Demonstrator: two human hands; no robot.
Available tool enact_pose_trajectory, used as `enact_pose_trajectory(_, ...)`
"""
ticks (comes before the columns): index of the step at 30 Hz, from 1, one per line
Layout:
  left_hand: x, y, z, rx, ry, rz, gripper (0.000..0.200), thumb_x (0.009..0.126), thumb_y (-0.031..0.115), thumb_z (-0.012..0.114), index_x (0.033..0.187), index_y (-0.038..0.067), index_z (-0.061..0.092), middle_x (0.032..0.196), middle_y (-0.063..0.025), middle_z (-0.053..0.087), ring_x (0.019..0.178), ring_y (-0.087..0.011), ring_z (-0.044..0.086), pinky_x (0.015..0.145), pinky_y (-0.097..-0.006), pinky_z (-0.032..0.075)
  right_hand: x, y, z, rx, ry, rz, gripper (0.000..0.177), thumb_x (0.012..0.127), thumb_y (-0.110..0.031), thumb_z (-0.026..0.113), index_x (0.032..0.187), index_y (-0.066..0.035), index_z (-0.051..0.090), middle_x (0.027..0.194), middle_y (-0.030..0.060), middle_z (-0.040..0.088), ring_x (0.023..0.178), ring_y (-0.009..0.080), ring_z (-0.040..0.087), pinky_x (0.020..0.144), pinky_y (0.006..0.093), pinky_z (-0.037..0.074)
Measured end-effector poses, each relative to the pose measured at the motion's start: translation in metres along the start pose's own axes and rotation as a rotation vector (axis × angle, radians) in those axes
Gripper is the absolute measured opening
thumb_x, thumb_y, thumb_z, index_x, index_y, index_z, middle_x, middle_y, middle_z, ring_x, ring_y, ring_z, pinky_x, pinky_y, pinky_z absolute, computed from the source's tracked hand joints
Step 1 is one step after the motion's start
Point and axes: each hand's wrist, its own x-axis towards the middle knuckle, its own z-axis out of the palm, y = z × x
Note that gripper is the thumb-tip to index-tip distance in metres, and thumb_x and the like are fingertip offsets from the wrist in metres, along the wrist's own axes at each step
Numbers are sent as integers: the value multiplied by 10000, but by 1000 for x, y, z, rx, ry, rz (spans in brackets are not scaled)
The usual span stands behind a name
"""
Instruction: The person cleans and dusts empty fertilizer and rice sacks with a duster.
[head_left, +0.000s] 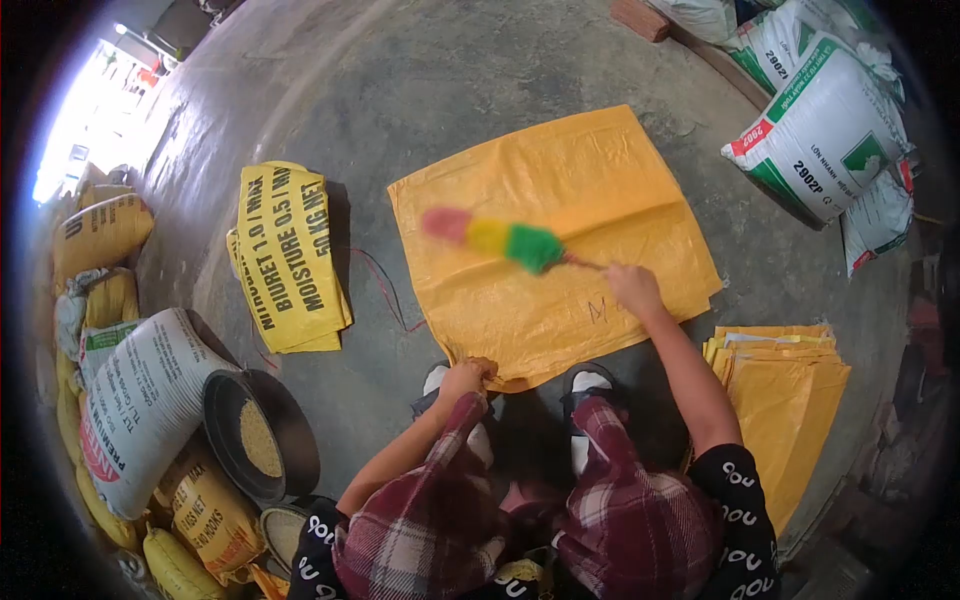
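Note:
An orange woven sack [560, 170] lies flat on the concrete floor in front of me, with dark handwriting near its lower edge. My left hand [468, 377] is closed on the sack's near left corner, where the material bunches up. In my right hand [632, 290] is the thin handle of a fluffy duster [535, 247], banded pink, yellow and green. The duster stretches leftward across the sack, and its pink end is smeared by motion.
Folded yellow printed sacks [292, 260] lie to the left, a stack of orange sacks [785, 400] to the right. Filled white feed bags [825, 140] stand at the upper right. At the lower left are a full white bag [150, 400] and a black tub [225, 430] holding grain.

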Motion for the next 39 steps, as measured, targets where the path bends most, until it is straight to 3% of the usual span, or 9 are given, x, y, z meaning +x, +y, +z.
enact_pose_trajectory(8, 0, 20, -11, 76, 84, -31, 231, 645, 21, 524, 855, 75, 602, 753, -141, 595, 781, -340, 576, 674, -403, 463, -58, 93, -48, 249, 676, 810, 328, 887, -249, 373, 829, 8, 570, 802, 230, 588, 802, 416, 553, 659, 466, 432)
enact_pose_trajectory(13, 31, 22, -23, -197, 336, -284, 117, 745, 91, 565, 842, 34, 593, 687, -179, 594, 655, -325, 602, 587, -357, 467, -128, 98, -48, 304, 866, 636, 349, 897, -257, 396, 745, 26, 534, 723, 205, 572, 682, 385, 538, 587, 426, 406)
enact_pose_trajectory(18, 63, 93, -43, -178, 574, -33, 135, 757, 117, 610, 798, -1, 561, 640, -160, 594, 582, -232, 598, 535, -324, 447, -145, 81, -55, 499, 992, 571, 372, 908, -243, 396, 628, -6, 458, 550, 87, 446, 524, 208, 439, 531, 318, 358)
enact_pose_trajectory(23, 58, 119, -14, -451, 584, -230, 194, 766, 176, 643, 785, 4, 556, 556, -82, 568, 507, -119, 544, 471, -281, 425, -129, 57, -29, 882, 729, 794, 443, 867, -397, 458, 654, -16, 539, 518, 19, 401, 468, 131, 407, 486, 307, 345)
enact_pose_trajectory(25, 55, 127, -4, -630, 297, -307, 236, 754, 210, 664, 791, 5, 553, 580, -54, 565, 534, -133, 540, 500, -270, 433, -136, -4, -47, 1129, 455, 842, 501, 842, -464, 474, 726, 6, 601, 527, 10, 429, 447, 118, 402, 467, 295, 346)
enact_pose_trajectory(27, 52, 137, 2, -556, 186, 38, 327, 698, 283, 719, 846, 33, 571, 749, -52, 586, 708, -122, 539, 637, -265, 441, -138, 3, 4, 1249, 386, 707, 434, 831, -403, 536, 812, 19, 631, 601, 29, 523, 517, 111, 464, 509, 270, 381)
enact_pose_trajectory(28, 49, 147, -8, -575, -70, 12, 364, 672, 299, 738, 884, 48, 582, 770, -49, 585, 729, -112, 532, 663, -266, 437, -142, 0, 10, 1249, 367, 685, 434, 831, -403, 536, 812, 19, 631, 601, 29, 523, 517, 111, 464, 509, 270, 381)
enact_pose_trajectory(32, 41, 129, 22, -545, -99, 98, 381, 623, 301, 770, 859, 58, 596, 661, -46, 520, 616, -137, 479, 566, -286, 399, -138, -23, 25, 1135, 426, 606, 306, 768, -209, 663, 879, 73, 619, 742, 79, 609, 681, 133, 540, 655, 262, 421)
enact_pose_trajectory(39, 51, 117, 31, -729, -235, 85, 403, 646, 335, 730, 883, 36, 604, 746, -125, 578, 709, -229, 547, 640, -332, 421, -143, -35, 13, 1084, 408, 573, 545, 827, -431, 523, 972, 92, 569, 901, 143, 588, 806, 222, 535, 714, 325, 410)
